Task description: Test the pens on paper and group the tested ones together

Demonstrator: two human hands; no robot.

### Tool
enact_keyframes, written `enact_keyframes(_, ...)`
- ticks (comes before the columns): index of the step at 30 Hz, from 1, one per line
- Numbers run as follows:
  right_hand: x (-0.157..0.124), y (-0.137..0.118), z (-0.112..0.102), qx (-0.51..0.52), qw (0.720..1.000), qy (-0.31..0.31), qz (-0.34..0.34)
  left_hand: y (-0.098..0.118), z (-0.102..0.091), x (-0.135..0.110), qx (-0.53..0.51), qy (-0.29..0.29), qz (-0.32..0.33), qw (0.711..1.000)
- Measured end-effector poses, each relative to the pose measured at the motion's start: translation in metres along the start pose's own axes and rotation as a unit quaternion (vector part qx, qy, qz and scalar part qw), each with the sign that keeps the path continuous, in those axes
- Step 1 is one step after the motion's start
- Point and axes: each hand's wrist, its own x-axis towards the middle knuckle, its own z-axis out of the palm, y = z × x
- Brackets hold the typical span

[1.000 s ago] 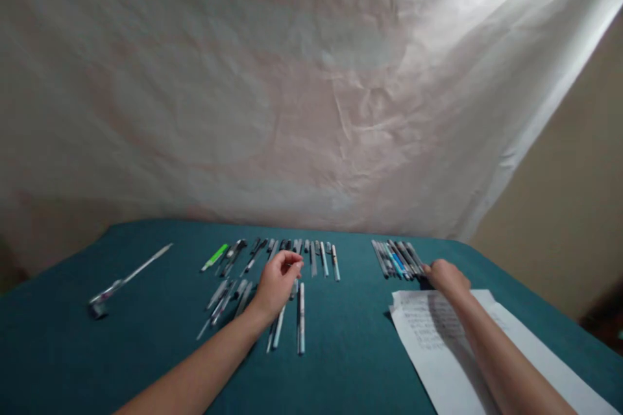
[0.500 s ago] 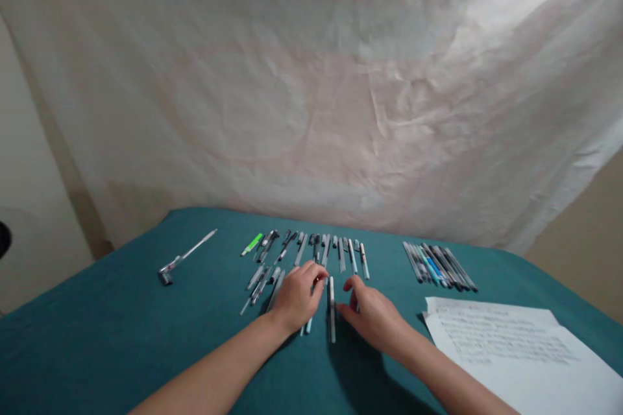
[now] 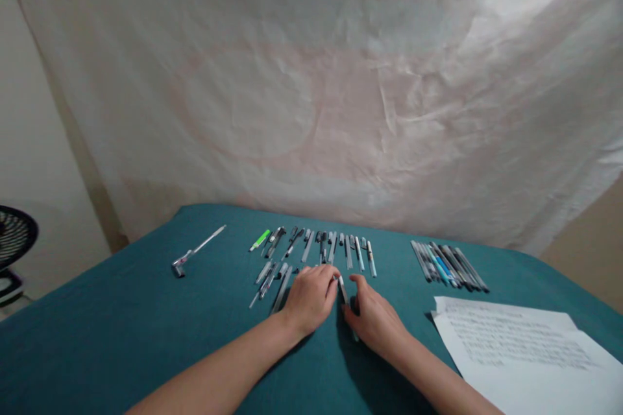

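A slim pale pen point(image 3: 344, 290) slants between my two hands just above the teal cloth. My left hand point(image 3: 312, 295) is closed, its fingertips at the far end of that pen. My right hand point(image 3: 378, 314) curls around its nearer part, thumb against the barrel, with the index finger raised apart. The pen's near end shows below the right thumb. Beside my left wrist lie a grey pen point(image 3: 281, 290) and several clear pen parts point(image 3: 265, 280). Whatever lies beneath my left hand is hidden.
Behind my hands runs a row of uncapped pens with caps point(image 3: 307, 246) and a green highlighter point(image 3: 259, 240). Grouped pens point(image 3: 448, 266) lie at right, above handwritten sheets point(image 3: 525, 343). A clear pen with its refill point(image 3: 198, 251) is at left. A fan point(image 3: 15, 237) stands beyond the table.
The pen between my hands has turned from nearly straight to slanted. My left hand has moved to its far end, and my right thumb has come onto it. The view has shifted slightly left.
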Motion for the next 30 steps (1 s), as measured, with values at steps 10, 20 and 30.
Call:
enact_keyframes(10, -0.005, 0.013, -0.012, -0.097, 0.994, -0.051, 0.021, 0.018, 0.009, -0.014, -0.001, -0.09, 0.074, 0.993)
enact_keyframes(20, 0.014, 0.021, -0.021, 0.146, 0.989, 0.014, -0.006, 0.023, 0.012, -0.016, -0.231, -0.088, -0.063, 0.967)
enact_keyframes(30, 0.014, 0.008, -0.022, 0.429, 0.902, -0.056, -0.004, 0.024, 0.026, -0.014, -0.534, -0.082, -0.12, 0.833)
